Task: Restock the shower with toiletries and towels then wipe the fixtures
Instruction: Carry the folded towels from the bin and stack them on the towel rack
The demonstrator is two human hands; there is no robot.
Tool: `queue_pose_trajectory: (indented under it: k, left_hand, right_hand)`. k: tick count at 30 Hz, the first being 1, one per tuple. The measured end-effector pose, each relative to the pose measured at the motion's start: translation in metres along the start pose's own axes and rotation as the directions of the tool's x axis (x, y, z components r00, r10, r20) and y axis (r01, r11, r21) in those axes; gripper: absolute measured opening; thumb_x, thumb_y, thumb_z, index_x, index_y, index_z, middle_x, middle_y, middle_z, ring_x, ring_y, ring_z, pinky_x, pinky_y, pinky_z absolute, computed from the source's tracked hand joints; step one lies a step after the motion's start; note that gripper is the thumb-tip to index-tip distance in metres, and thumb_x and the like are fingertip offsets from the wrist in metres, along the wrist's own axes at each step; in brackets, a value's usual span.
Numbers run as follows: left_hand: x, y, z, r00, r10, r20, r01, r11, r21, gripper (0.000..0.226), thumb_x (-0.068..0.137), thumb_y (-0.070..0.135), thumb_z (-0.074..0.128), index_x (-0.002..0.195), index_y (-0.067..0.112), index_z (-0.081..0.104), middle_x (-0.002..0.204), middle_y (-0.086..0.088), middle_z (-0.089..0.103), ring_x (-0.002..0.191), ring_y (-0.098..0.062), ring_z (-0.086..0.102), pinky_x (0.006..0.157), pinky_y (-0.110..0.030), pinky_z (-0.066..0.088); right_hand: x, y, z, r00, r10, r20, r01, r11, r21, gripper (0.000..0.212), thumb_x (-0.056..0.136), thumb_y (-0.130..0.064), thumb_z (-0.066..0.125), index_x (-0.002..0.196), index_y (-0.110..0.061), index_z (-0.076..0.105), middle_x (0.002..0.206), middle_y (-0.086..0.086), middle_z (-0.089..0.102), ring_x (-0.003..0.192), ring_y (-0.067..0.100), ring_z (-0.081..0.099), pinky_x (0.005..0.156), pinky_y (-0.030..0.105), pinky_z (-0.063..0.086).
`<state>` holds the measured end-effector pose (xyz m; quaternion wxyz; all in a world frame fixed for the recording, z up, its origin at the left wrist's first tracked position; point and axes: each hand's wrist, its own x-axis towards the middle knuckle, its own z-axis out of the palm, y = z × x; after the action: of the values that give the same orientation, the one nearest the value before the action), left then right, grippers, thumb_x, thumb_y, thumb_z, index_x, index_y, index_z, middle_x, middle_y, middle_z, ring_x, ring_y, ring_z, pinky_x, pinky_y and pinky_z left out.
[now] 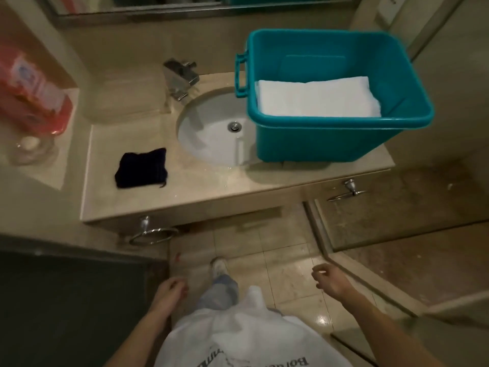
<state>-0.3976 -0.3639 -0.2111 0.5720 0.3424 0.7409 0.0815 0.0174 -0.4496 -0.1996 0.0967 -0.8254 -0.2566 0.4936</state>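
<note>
Towel (317, 98) is seen folded inside the blue tub (330, 139), which is set on the bench (198, 192) right of the sink (206, 128). A dark cloth (141, 168) is laid on the left. The left hand (172, 287) and right hand (328, 280) are held low over the floor (285, 260), fingers loosely curled, nothing gripped.

Teal bin (330, 144), white towel (317, 98), dark cloth (141, 168)

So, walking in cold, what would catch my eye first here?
The bright teal tub stands out, sitting on the counter at the right and overlapping the sink edge, with a folded white towel inside. Next comes the dark cloth lying on the counter left of the sink. The left hand and right hand hang low, holding nothing.
</note>
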Motion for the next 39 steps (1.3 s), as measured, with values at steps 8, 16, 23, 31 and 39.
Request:
queue_pose_trajectory:
  k: [8,16,23,31,39]
  left_hand:
    - [0.021,0.259,0.016,0.78,0.619,0.089,-0.626,0.77,0.124,0.013,0.098,0.028,0.059,0.109,0.032,0.066,0.103,0.009,0.072,0.1,-0.009,0.067,0.09,-0.03,0.052]
    - [-0.04,0.444,0.044,0.343,0.931,-0.122,-0.934,0.352,0.065,0.018,0.102,0.017,0.052,0.113,0.015,0.066,0.106,0.006,0.068,0.099,-0.008,0.065,0.084,-0.018,0.052]
    - [0.0,0.525,0.122,0.441,0.894,0.077,-0.848,0.387,0.361,0.038,0.094,0.032,0.061,0.13,0.022,0.056,0.129,0.0,0.059,0.121,-0.017,0.055,0.107,-0.039,0.044]
    - [0.039,0.547,0.188,0.846,0.504,0.176,-0.476,0.563,0.675,0.072,0.095,0.05,0.052,0.154,0.02,0.023,0.162,-0.013,0.02,0.141,-0.033,0.036,0.111,-0.04,0.036]
    - [0.042,0.548,0.2,0.891,0.454,-0.013,-0.407,0.811,0.419,0.064,0.093,0.045,0.057,0.148,0.022,0.033,0.153,-0.005,0.032,0.107,-0.018,0.048,0.096,-0.035,0.041]
  right_hand:
    - [-0.005,-0.113,-0.064,0.8,0.005,-0.6,0.289,0.874,0.391,0.022,0.096,-0.005,0.054,0.109,-0.017,0.067,0.097,0.006,0.072,0.095,0.026,0.07,0.087,0.042,0.058]
    - [-0.041,-0.27,-0.189,0.235,-0.297,-0.925,0.742,0.669,-0.026,0.013,0.097,-0.009,0.06,0.109,-0.007,0.064,0.102,-0.002,0.065,0.09,-0.002,0.06,0.08,0.012,0.048]
    - [0.057,-0.34,-0.287,0.65,-0.447,-0.615,0.527,0.848,-0.061,0.059,0.094,-0.029,0.06,0.147,-0.02,0.036,0.141,0.005,0.056,0.129,0.024,0.052,0.106,0.039,0.041]
    - [0.163,-0.361,-0.329,0.939,-0.177,-0.296,0.187,0.982,0.004,0.084,0.093,-0.034,0.061,0.155,-0.007,0.01,0.146,0.02,0.045,0.13,0.041,0.047,0.105,0.046,0.042]
    - [0.196,-0.354,-0.332,0.977,-0.022,-0.212,0.045,0.994,0.1,0.089,0.092,-0.039,0.06,0.156,-0.007,0.008,0.138,0.016,0.051,0.124,0.038,0.053,0.098,0.043,0.045]
